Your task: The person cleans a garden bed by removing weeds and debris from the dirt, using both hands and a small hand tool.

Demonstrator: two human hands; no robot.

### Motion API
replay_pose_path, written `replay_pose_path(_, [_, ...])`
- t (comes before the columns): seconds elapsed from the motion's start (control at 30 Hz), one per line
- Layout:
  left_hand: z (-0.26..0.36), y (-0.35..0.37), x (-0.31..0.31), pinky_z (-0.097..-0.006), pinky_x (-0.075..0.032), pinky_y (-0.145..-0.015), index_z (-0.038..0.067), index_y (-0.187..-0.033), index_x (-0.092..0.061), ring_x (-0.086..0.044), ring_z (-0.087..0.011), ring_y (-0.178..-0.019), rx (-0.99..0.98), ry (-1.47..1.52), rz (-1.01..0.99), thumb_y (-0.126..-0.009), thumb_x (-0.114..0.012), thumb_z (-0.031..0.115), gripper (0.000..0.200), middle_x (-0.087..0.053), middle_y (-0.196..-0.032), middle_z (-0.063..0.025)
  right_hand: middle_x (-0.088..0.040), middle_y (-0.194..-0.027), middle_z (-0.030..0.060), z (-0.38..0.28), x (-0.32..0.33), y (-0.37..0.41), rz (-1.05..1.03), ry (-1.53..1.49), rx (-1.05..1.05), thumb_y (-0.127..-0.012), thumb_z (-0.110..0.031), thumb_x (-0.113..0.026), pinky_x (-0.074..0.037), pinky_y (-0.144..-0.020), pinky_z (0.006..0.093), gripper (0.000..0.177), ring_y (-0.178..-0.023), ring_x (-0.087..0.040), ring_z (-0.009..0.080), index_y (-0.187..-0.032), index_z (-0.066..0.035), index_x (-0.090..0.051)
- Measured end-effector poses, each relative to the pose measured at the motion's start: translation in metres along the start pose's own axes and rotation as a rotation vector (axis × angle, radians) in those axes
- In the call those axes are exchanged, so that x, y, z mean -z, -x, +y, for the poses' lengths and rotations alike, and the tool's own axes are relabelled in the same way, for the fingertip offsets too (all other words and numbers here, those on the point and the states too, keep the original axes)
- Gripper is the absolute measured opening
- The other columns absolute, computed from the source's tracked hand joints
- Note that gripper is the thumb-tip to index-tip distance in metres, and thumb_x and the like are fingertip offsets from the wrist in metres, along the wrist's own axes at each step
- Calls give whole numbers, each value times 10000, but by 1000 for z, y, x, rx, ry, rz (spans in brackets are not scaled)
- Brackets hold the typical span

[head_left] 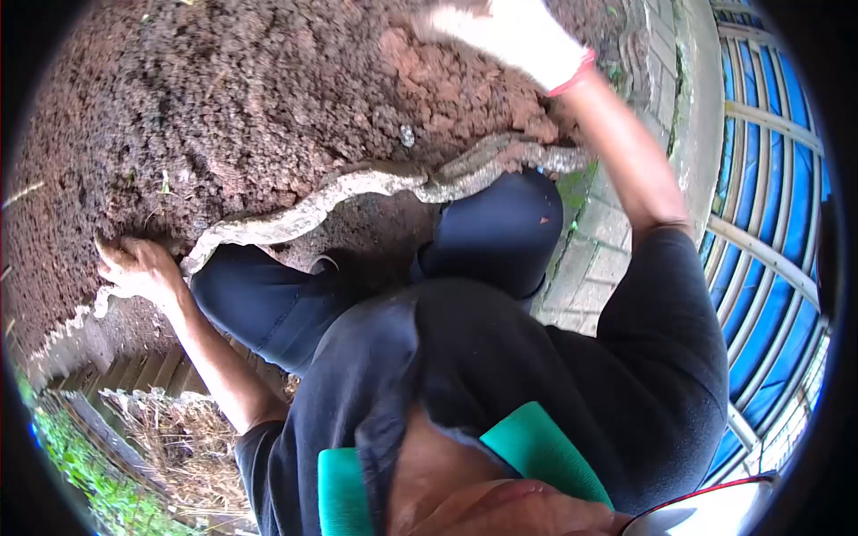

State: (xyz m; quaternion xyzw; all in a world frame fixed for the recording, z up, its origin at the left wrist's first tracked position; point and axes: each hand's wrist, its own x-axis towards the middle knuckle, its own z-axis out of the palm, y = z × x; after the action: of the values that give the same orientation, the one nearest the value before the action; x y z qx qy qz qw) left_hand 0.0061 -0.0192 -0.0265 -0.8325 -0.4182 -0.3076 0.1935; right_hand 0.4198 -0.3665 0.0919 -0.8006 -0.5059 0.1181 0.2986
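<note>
My left hand [138, 271], bare and soil-stained, rests on the rough pale edging [286, 223] at the border of the soil bed, fingers apart. It seems to hold nothing. My right hand [505, 34] wears a white glove with a red cuff and is over the brown soil [268, 89] near the top of the view. Motion and bright light smear its fingers, so whether anything is in them is hidden. Close below that hand lie reddish clods of soil [456, 89].
My bent knees [500, 223] press close to the edging. Right of the bed run a paved strip [590, 277] and a blue panel with pale bars [760, 179]. Dry straw [192, 438] and green plants [80, 456] are at the lower left. A small pale lump [407, 136] sits on the soil.
</note>
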Motion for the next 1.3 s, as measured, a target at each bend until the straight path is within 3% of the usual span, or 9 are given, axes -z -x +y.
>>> replay_pose_path(0.23, [8, -4, 13, -537, -461, -755, 11, -1238, -592, -574, -353, -872, -8, -19, -5, -879, -561, 147, 384, -617, -898, -176, -627, -870, 63, -23, 16, -20, 310, -543, 254, -888, -192, -718, -542, -637, 313, 210, -752, -596, 139, -923, -50, -566])
replay_pose_path(0.3, [-2, -4, 7, -537, -461, -765, 9, -1239, -590, -575, -355, -870, -77, 9, -5, -882, -555, 139, 381, -615, -894, -172, -522, -632, 31, 60, -21, -17, 138, -26, 107, -799, -165, -751, -443, -546, 320, 293, -618, -488, 131, -698, -72, -492])
replay_pose_path(0.33, [6, -5, 10, -534, -466, -744, 10, -1235, -591, -581, -351, -851, -80, 40, 13, -883, -558, 140, 377, -612, -887, -172, -399, -521, 56, 78, -42, -13, -3, -115, -126, -732, -191, -748, -364, -513, 351, 356, -546, -383, 155, -602, -62, -442])
replay_pose_path(0.57, [10, -5, 17, -526, -474, -654, 28, -1244, -575, -586, -354, -804, -29, 53, -25, -898, -581, 138, 364, -582, -931, -196, -481, -586, 144, -9, 9, -13, 108, 75, 194, -747, -276, -788, -433, -531, 379, 341, -539, -483, 214, -725, -19, -566])
replay_pose_path(0.63, [9, -7, 15, -543, -450, -703, 12, -1297, -531, -565, -380, -826, -122, 30, -14, -906, -565, 94, 400, -567, -955, -228, -549, -615, 112, -34, 38, -15, 292, 117, 355, -759, -288, -797, -466, -550, 348, 330, -567, -531, 202, -783, -21, -606])
replay_pose_path(0.97, [6, -10, 18, -489, -467, -766, -32, -1268, -582, -574, -374, -853, 10, 126, -80, -939, -515, 138, 377, -619, -955, -258, -624, -786, 192, 16, 116, 42, 1014, -215, 126, -839, -277, -677, -500, -657, 389, 267, -697, -602, 301, -930, -30, -635])
replay_pose_path(1.1, [-4, -7, 8, -509, -458, -751, -26, -1242, -592, -577, -365, -819, -37, 89, -21, -917, -534, 110, 357, -629, -936, -226, -654, -855, 224, 83, 110, 30, 1172, 61, -103, -871, -273, -629, -513, -699, 405, 267, -749, -630, 341, -989, -34, -647])
replay_pose_path(1.2, [20, -9, 13, -502, -454, -701, -47, -1200, -593, -572, -352, -779, -77, 32, 39, -904, -534, 55, 319, -624, -906, -197, -677, -906, 248, 236, 70, 36, 1229, 1184, -109, -896, -269, -592, -524, -731, 417, 278, -788, -651, 370, -1034, -36, -655])
replay_pose_path(1.3, [11, -4, 13, -513, -477, -727, 2, -1248, -578, -595, -350, -874, 6, 8, -40, -898, -566, 66, 356, -641, -1009, -183, -680, -854, 210, 112, 43, 36, 1157, 100, -440, -889, -271, -623, -497, -703, 386, 280, -757, -653, 271, -973, -7, -665])
